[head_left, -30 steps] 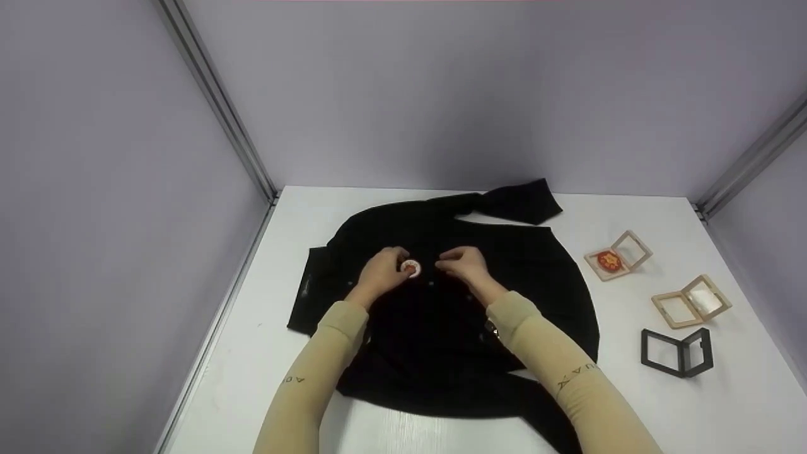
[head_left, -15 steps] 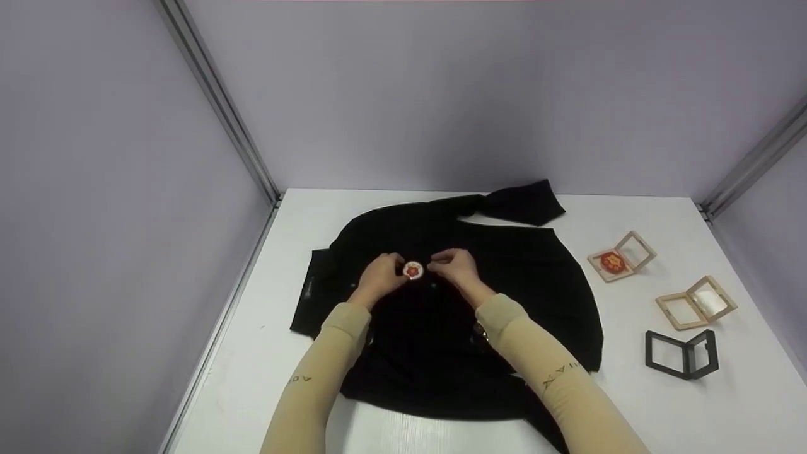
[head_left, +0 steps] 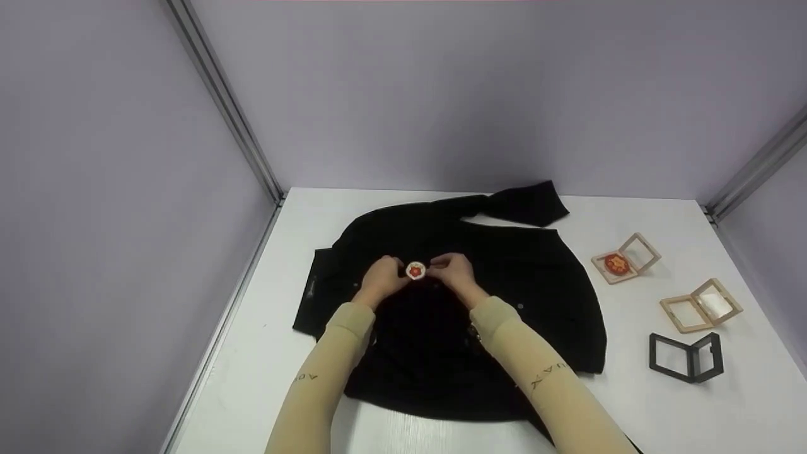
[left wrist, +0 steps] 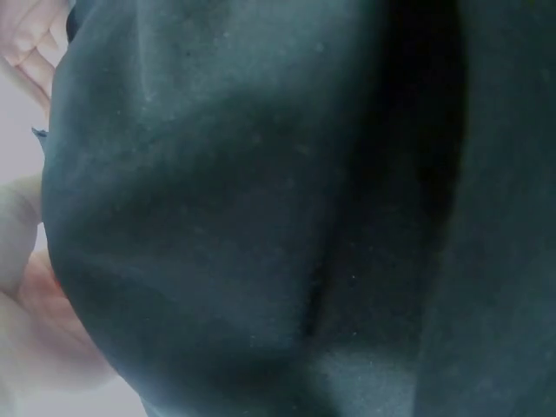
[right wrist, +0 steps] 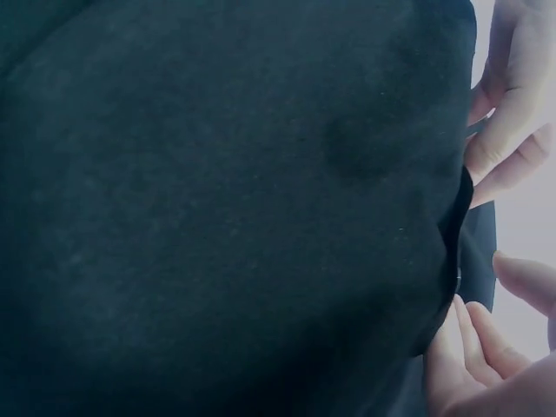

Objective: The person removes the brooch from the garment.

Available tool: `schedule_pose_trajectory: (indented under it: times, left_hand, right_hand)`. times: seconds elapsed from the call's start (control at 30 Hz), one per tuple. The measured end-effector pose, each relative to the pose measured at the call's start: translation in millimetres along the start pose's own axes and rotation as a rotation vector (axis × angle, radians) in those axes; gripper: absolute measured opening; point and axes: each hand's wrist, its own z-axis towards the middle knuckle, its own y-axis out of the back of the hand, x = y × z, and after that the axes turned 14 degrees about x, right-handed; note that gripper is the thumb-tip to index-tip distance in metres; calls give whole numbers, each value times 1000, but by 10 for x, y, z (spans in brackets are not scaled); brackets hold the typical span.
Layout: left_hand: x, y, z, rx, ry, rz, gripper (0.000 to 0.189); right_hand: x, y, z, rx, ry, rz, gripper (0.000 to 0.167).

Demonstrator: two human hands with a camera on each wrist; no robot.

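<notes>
A black long-sleeved shirt (head_left: 536, 271) lies spread on the white table, its middle lifted between the hands. My left hand (head_left: 383, 277) pinches a round white-rimmed badge (head_left: 415, 271) with a red flower, over the dark cloth. At the badge's right side, my right hand (head_left: 455, 271) has its thumb and fingers together and seems to pinch the cloth; its exact hold is partly hidden. Raised dark shirt cloth (left wrist: 217, 217) fills most of the left wrist view. In the right wrist view, fingers of both hands meet the edge of the shirt cloth (right wrist: 261, 191).
To the right stands an open light-wood case (head_left: 606, 275) with a red-and-yellow round badge (head_left: 616, 263) in it. Nearer are another open light-wood case (head_left: 701, 311) and an open black case (head_left: 691, 362). Pale walls (head_left: 492, 94) enclose the white table (head_left: 252, 372).
My right hand has moved left, up to the badge's edge. The badge, still in my left hand, has shifted slightly right and its flower shows more fully.
</notes>
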Motion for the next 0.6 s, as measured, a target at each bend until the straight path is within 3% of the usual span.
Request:
schedule_pose_trajectory:
  times: [0.1, 0.17, 0.4, 0.6]
  left_hand:
    - [-95, 49, -65, 11, 21, -7, 41]
    - [-233, 144, -174, 40, 55, -19, 39]
    - [-243, 125, -154, 34, 69, -6, 36]
    - [31, -92, 154, 20, 38, -10, 29]
  right_hand:
    - [-28, 1, 2, 5, -2, 21, 32]
    - [-35, -7, 5, 7, -1, 35, 32]
    - [-35, -29, 12, 11, -5, 37, 33]
    - [-45, -44, 42, 14, -14, 20, 33]
